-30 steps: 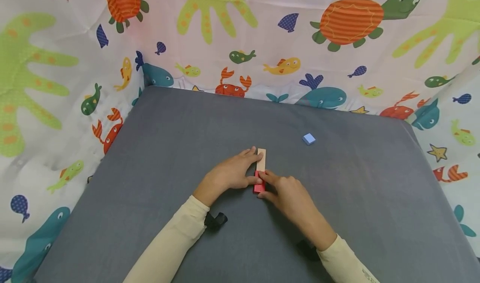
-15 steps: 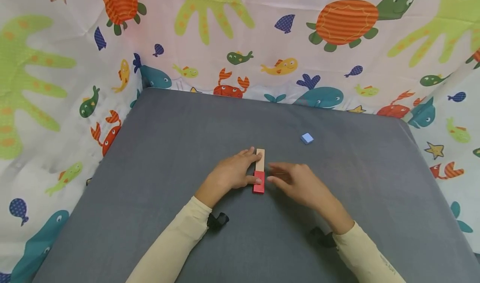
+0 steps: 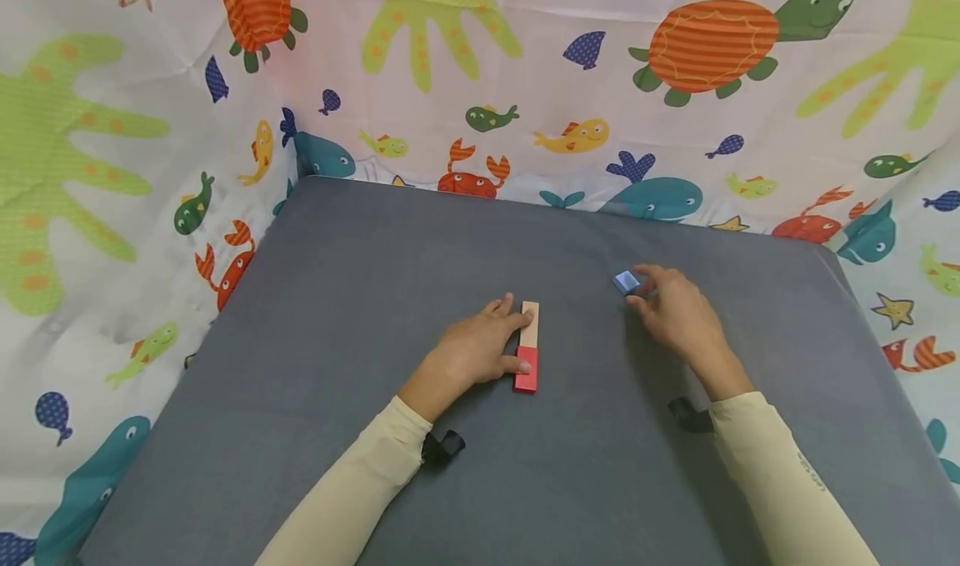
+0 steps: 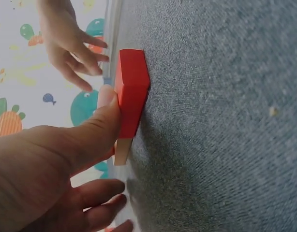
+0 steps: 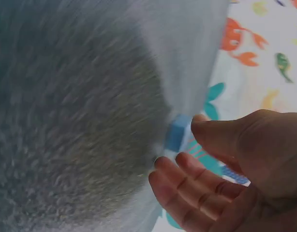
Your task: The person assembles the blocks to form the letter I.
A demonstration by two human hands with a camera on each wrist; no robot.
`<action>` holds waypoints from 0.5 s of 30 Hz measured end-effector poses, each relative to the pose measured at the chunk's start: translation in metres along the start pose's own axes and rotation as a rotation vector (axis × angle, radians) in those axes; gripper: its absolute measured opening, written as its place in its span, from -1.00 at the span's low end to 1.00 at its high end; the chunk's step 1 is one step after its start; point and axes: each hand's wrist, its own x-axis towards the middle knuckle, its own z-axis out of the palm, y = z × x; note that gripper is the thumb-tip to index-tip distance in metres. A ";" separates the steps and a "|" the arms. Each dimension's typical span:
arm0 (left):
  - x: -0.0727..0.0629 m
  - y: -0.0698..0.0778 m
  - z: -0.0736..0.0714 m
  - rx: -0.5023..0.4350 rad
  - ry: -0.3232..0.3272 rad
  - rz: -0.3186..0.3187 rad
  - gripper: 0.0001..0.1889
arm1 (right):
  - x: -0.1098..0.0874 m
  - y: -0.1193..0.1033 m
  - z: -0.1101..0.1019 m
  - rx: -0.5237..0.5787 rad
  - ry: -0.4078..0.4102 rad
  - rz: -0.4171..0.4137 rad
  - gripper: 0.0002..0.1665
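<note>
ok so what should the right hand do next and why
The right hand should probably close on the blue block: its thumb and fingers are parted right beside it, while the left hand touches the red block and tan block.

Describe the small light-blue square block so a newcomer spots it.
On the grey fabric-covered table, look right of centre toward the far edge. The light-blue block lies there, beside the right hand. Only it is blue; its neighbours, a red block and a pale wooden block, form one line.
</note>
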 end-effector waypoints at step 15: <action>-0.006 0.004 -0.002 0.145 0.075 0.025 -0.14 | 0.034 0.009 0.000 -0.070 -0.046 -0.082 -0.64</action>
